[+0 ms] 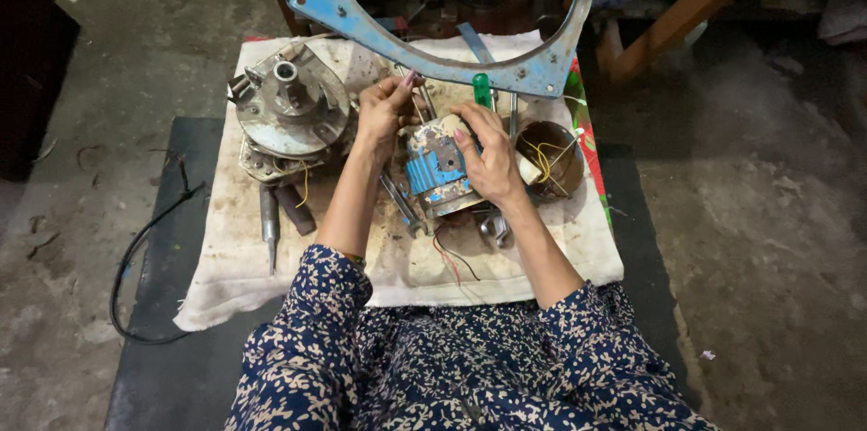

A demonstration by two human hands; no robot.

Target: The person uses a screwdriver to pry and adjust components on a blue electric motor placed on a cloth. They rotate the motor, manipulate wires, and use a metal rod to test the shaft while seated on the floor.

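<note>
My right hand [488, 160]: clamped over the blue ribbed motor body [435, 169], mid-cloth [271, 296].
Motor axis: tilted, top end away from me.
My left hand [384, 111]: fingers pinched at its far top-left, just beyond.

Blue ribbed motor housing [435, 167], tilted, mid cloth, w/ chipped paint.

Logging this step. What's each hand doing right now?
Left hand: pinched on a thin rod.
Right hand: gripping the blue motor.
</note>
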